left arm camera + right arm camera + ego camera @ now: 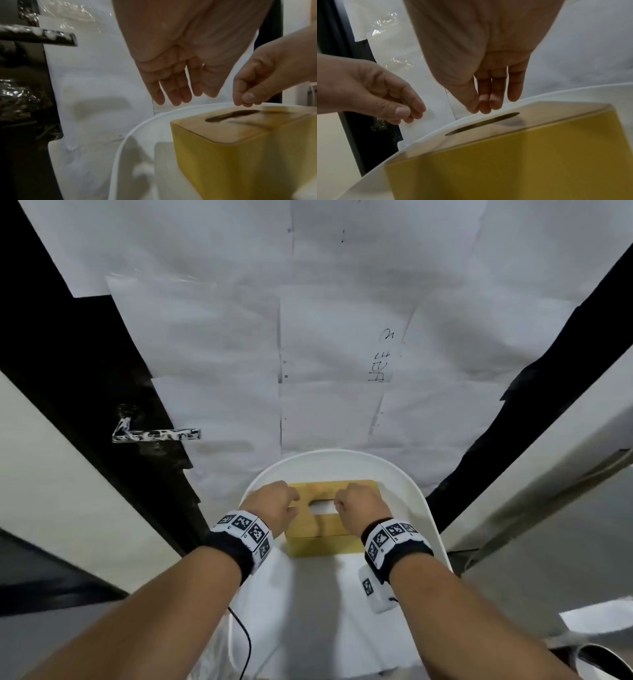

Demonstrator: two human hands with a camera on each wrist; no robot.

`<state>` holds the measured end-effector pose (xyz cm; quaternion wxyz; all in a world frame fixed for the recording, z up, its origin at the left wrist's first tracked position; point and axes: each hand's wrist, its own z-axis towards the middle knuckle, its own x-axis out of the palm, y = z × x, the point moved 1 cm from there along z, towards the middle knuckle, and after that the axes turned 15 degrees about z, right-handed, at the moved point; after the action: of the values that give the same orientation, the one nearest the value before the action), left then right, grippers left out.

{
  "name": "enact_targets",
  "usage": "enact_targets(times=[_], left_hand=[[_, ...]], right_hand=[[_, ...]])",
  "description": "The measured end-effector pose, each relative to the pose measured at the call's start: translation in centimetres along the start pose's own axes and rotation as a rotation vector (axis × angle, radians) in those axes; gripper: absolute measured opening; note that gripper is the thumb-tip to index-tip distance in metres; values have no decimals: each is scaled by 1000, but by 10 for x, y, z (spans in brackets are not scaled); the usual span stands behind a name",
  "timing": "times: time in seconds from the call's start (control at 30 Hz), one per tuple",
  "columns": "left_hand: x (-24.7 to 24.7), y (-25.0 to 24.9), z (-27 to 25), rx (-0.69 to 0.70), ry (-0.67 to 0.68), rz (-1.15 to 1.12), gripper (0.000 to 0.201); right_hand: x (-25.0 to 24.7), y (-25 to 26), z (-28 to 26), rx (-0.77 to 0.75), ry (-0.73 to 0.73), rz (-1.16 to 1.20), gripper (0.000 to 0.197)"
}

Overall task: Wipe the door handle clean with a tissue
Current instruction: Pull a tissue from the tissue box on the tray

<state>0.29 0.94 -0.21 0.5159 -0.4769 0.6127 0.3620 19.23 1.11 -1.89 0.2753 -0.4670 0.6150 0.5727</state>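
Nothing wiped yet: the door handle [156, 435], at ten o'clock from the hands, is smeared white. Both the left hand [274, 505] and right hand [359, 503] hover loosely curled and empty over the tissue box [325, 537]; no tissue drawn
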Motion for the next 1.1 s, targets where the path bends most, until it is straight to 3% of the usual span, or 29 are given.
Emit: enact_targets(times=[0.23,0.4,0.57,0.83,1.1], left_hand=[[21,-12,3,8,184,50,44],[29,-15,10,58,193,35,49],[31,-15,14,56,231,15,52],[26,-14,16,59,215,-58,62],[30,-11,26,65,268,57,63]], right_hand=[[13,-13,10,-41,27,-85,23],[19,-15,12,-64,99,-145,25],[11,-10,21,9,162,-156,25],[5,20,38,-29,288,-374,18],[-3,37,39,-23,321,-375,23]])
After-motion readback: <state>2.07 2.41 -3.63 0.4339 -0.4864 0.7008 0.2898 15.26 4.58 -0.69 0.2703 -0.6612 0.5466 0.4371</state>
